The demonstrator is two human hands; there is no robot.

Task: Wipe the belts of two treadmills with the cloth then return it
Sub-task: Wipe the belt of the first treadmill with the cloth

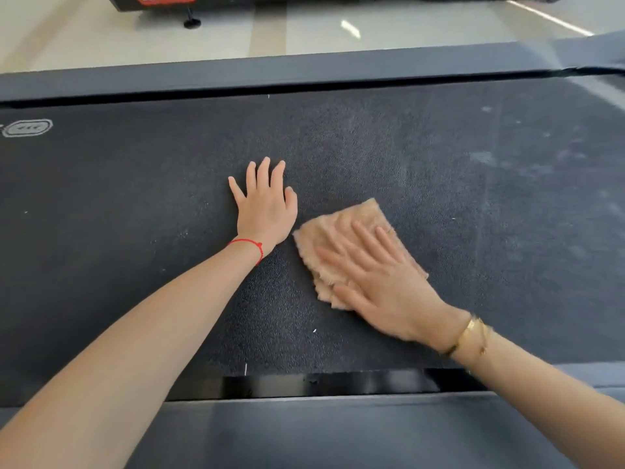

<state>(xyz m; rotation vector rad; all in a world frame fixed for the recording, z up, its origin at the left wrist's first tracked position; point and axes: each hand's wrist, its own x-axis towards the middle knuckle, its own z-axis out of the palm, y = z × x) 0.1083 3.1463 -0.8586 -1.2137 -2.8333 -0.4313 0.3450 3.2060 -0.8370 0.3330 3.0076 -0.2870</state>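
Head view: cloth (351,231) under flat right hand (382,282).

Belt (135,204): dark charcoal, finely speckled grain; pale dusty smears and streaks toward right of frame; few tiny white flecks. Small grey-white oval logo (27,127) at left edge. Side rails (236,74): smooth slate grey, far and near. Cloth (341,231): pale peach-beige, fuzzy, faintly ribbed. Thin red string bracelet (252,247) on left wrist. Gold bangle (468,335) on right wrist. Floor (101,35), top of frame: glossy cream-beige with broad paler bands. Black machine base (236,0) at top edge, red label with white lettering.
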